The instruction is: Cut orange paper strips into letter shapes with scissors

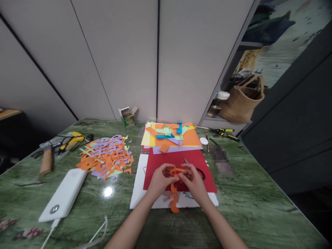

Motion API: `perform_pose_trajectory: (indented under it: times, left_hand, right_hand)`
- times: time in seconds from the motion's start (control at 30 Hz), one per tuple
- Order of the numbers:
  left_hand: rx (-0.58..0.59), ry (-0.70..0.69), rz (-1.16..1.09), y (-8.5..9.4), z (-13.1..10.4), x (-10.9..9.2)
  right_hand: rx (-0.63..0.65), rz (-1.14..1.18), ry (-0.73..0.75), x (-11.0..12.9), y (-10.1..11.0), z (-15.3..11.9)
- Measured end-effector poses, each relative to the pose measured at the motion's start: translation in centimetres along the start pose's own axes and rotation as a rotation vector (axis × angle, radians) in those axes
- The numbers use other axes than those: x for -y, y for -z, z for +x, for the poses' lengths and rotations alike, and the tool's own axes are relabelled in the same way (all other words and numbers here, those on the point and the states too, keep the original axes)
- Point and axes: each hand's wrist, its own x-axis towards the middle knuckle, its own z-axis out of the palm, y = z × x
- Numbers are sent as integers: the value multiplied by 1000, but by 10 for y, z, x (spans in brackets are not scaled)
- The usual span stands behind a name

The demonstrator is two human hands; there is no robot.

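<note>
Green tabletop (259, 207) below, forearms (133, 221) converge, left hand (159, 180) and right hand (194, 181) pinching orange paper (173, 188).

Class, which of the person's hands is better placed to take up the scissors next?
Probably the right hand: the scissors lie close beside it, partly hidden by it, while the left hand is farther off. Both hold orange paper, so the right would first let go.

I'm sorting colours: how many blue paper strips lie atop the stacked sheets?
2: a front-to-back blue paper strip farther away, and a crosswise blue paper strip nearer and farther left. Others may be hidden.
</note>
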Motion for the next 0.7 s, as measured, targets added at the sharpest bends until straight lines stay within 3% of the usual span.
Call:
perform_pose_trajectory:
  times: [0.7]
  left_hand:
    - [53,267,-487,3,-3,-5]
  right_hand:
    - [-36,43,-28,-3,3,3]
